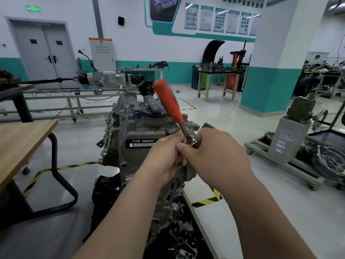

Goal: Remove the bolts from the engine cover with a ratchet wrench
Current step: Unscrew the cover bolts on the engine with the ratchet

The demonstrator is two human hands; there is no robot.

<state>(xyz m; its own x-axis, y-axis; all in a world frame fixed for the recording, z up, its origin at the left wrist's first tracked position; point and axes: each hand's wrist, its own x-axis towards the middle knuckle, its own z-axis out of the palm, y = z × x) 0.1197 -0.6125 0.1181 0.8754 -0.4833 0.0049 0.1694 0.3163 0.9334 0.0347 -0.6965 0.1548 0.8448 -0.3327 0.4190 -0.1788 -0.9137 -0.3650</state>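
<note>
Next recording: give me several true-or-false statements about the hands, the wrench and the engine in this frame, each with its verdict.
1. The ratchet wrench has an orange handle. True.
2. Its handle points down at the floor. False: it angles up, away from the hands.
3. The left hand and right hand both hold the ratchet wrench near its metal head. True.
4. The wooden table stands to the right of the engine. False: it is on the left.
5. The engine's label reads CFB 666660. True.
</note>
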